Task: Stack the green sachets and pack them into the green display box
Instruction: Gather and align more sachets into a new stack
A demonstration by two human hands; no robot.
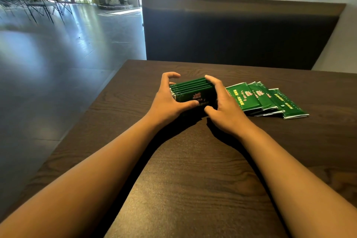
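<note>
A dark wood-grain counter [193, 170] fills the near half of the view, its far edge meeting a dark upholstered bench back [241, 31]. To the left, a glossy grey floor [58, 44] runs far back towards folding chairs [48, 0] and bright windows.

Both bare forearms reach in from the near edge and meet at the middle of the counter. There the left hand [170, 98] and right hand [224, 106] clasp a stack of green sachets [193, 91] standing on edge, the long top edges showing as parallel green ridges. The left hand's fingers curl round the far-left end, its thumb pressing the printed near face; the right hand wraps the right end, fingertips over the far top corner and thumb low on the near face. Whether the stack sits inside a box cannot be told, since the hands hide its base.

Just to the right of the right hand, several loose green sachets [270, 100] lie flat on the counter, overlapping one another in a fan, each bearing pale print and a silver sealed end.
</note>
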